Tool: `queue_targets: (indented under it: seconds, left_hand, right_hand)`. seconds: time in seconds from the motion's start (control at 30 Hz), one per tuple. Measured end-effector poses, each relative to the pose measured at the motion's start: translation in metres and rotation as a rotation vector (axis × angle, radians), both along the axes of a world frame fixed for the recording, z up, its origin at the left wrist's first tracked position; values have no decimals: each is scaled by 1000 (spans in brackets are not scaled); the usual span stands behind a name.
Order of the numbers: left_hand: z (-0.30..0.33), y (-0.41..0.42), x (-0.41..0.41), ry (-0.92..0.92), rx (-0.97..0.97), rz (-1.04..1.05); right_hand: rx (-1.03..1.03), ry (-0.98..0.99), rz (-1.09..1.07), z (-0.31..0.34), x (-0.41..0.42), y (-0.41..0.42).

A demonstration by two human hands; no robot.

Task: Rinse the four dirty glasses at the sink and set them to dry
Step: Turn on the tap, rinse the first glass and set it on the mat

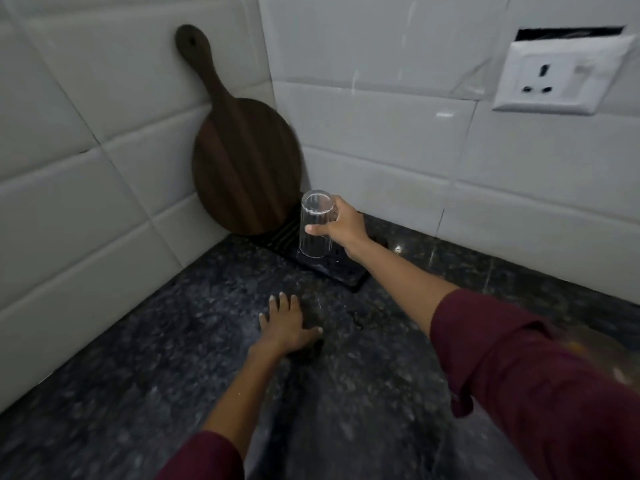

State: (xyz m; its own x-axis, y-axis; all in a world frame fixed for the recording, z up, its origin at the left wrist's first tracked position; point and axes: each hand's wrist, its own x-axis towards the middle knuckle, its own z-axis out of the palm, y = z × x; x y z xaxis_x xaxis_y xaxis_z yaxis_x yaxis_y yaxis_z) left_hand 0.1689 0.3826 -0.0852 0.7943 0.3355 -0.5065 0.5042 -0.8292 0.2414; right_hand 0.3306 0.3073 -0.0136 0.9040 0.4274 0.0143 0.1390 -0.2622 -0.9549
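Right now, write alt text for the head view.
A right hand holds an upturned clear glass over a dark ribbed mat in a tiled corner. The left hand rests flat on the dark counter; a wooden board leans behind.

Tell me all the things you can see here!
glass: one, clear, upside down, over the mat
mat: one, black, ribbed, on the counter in the corner
board: one, dark brown wood, leaning against the wall tiles in the corner
socket: one, white, on the right wall
counter: one, dark speckled stone
wall tiles: many, white
right hand: holds the glass
left hand: flat on the counter
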Motion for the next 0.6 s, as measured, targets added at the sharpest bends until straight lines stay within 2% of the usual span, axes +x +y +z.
queue_targets:
  seconds: [0.17, 0.37, 0.5, 0.6]
  left_hand:
    - [-10, 3, 4, 66, -9, -45]
    - [-10, 3, 8, 44, 7, -29]
    - [1, -8, 7, -83, 13, -13]
    - [17, -34, 8, -268, -50, -40]
  right_hand:
    - [-85, 2, -1, -14, 14, 20]
    - [-160, 25, 24, -27, 27, 24]
    - [-230, 54, 115, -20, 24, 14]
    - [-204, 94, 122, -3, 10, -15]
